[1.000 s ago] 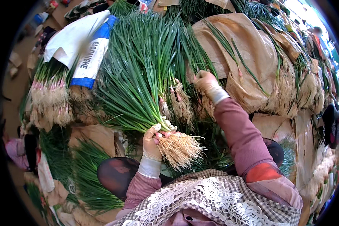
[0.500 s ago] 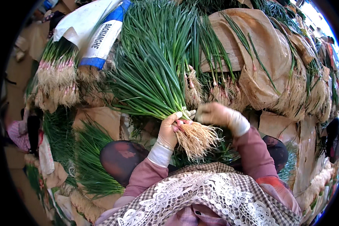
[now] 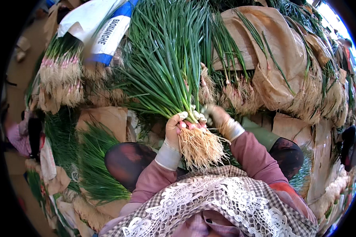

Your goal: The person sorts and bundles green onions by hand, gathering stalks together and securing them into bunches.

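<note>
A thick bunch of spring onions [image 3: 174, 79] lies with its green leaves pointing away and its pale, stringy roots hanging toward me. My left hand [image 3: 173, 129], in a pale glove, is closed round the bunch just above the pink bulbs, with whitish fingertips showing among the stems. To the right of the bulbs is my right hand [image 3: 223, 120], also gloved and smeared by motion. Its fingers are close to the stems, and whether they hold anything cannot be made out.
More spring onions [image 3: 61, 67] with roots lie at the far left under a white and blue sack [image 3: 114, 33]. Brown cloth [image 3: 273, 47] covers others at the far right. A heap of green leaves [image 3: 99, 162] lies beside my left knee. Another person's pink clothing shows at the left edge.
The bunch has turned more upright in my left hand, and its roots now hang straighter toward me. My right hand has moved slightly left, closer to the stems.
</note>
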`<action>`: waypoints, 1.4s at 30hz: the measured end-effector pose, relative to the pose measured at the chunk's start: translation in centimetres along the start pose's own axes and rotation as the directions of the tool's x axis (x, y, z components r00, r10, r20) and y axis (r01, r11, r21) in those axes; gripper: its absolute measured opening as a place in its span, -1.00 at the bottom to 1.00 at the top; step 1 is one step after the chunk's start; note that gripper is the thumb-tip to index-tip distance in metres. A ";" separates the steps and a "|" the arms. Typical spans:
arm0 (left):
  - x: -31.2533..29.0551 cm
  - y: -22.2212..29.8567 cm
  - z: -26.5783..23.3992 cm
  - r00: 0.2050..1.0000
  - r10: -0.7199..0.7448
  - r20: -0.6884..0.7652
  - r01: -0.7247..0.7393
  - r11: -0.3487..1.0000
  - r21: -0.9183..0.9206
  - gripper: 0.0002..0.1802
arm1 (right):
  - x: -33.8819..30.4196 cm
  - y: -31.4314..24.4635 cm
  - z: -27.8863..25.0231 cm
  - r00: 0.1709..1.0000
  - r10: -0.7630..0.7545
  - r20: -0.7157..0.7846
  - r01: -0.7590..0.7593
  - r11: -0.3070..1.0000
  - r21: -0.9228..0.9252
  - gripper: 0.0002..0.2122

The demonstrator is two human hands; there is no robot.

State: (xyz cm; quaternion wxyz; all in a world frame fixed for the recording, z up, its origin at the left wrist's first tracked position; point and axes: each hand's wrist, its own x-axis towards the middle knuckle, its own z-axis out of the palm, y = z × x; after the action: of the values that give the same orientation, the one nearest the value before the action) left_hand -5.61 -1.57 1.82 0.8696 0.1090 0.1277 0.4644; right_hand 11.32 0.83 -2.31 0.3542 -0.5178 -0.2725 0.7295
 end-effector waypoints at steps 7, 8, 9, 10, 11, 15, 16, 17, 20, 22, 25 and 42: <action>-0.3 -0.2 0.9 0.994 0.006 0.107 -0.001 0.999 -0.043 -0.69 | 0.1 -4.6 2.2 0.675 -0.358 0.646 -0.113 0.814 0.569 -0.68; -0.4 -0.1 0.9 0.999 0.022 0.042 -0.021 0.999 -0.026 -0.69 | -0.5 -4.8 2.6 0.714 -0.325 0.620 -0.081 0.842 0.534 -0.66; -0.6 -0.1 0.9 1.000 -0.005 -0.024 0.003 0.999 -0.050 -0.68 | -1.0 -5.0 2.8 0.703 -0.339 0.625 -0.042 0.858 0.512 -0.63; -0.6 0.0 0.8 0.999 -0.030 0.034 0.031 0.999 -0.043 -0.67 | -1.5 -4.9 2.9 0.691 -0.365 0.624 -0.045 0.839 0.542 -0.68; -0.6 0.1 0.7 0.994 -0.056 0.094 0.060 0.998 -0.034 -0.67 | -1.7 -4.7 3.0 0.711 -0.381 0.591 -0.010 0.835 0.551 -0.73; -0.2 0.2 0.5 0.996 -0.051 0.079 0.054 0.998 -0.044 -0.60 | -0.7 -1.5 2.9 0.848 -0.530 0.026 0.526 0.834 -0.166 -0.80; 0.0 0.2 0.5 0.993 -0.055 0.101 0.058 0.998 -0.032 -0.60 | -0.6 -0.5 2.3 0.887 -0.453 0.087 0.412 0.693 -0.591 -0.78; 0.1 0.2 0.6 0.999 -0.044 0.017 0.043 0.999 0.019 -0.59 | 0.0 0.7 2.1 0.917 -0.372 0.147 0.288 0.361 -0.887 -0.76; 0.2 -0.1 0.5 0.991 -0.063 -0.121 0.059 0.998 -0.035 -0.59 | -0.6 2.7 -1.2 0.966 0.254 0.040 0.075 -0.132 -0.988 -0.72; 0.1 -0.3 0.0 0.987 -0.060 -0.148 0.063 0.998 0.012 -0.59 | -1.3 2.7 -3.1 0.989 0.112 -0.092 -0.069 -0.193 -0.979 -0.70; 0.2 -0.5 -1.4 0.988 -0.076 -0.133 0.083 0.996 0.045 -0.60 | -2.0 1.1 -3.7 0.995 0.058 0.076 0.032 0.544 -0.839 -0.44; 0.3 -1.2 -1.2 0.973 -0.033 -0.230 0.048 0.997 0.061 -0.80 | -0.4 -1.2 1.6 0.917 -0.255 0.306 0.086 0.877 0.472 -0.74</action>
State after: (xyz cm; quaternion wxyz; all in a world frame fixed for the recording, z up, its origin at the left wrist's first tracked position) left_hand -4.86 -1.86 0.26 0.8543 0.0811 0.2445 0.4515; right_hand 10.23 1.18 -0.64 0.4721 -0.2532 -0.2017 0.8199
